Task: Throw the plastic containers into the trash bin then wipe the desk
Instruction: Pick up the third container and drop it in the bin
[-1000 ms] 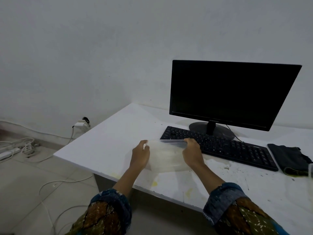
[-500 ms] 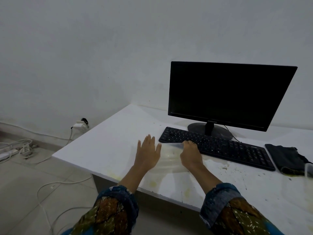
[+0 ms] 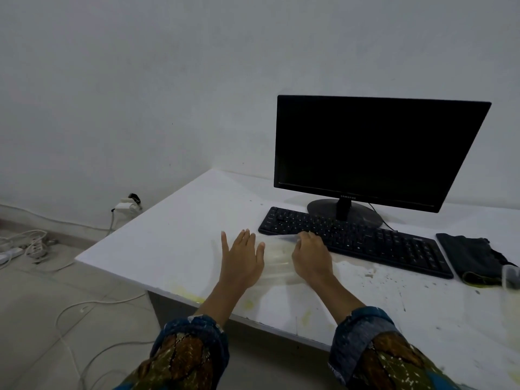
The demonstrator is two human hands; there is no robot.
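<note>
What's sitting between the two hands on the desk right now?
In the head view, a clear plastic container lies on the desk between the left hand and the right hand, just in front of the keyboard.

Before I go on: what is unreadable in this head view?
Head view only:
Trash bin: nowhere in frame.
Clear container: see-through and faint; right hand covers its right side.
Second container: cut off by the right edge.
Left hand: fingertips motion-blurred; contact with the container unclear.
</note>
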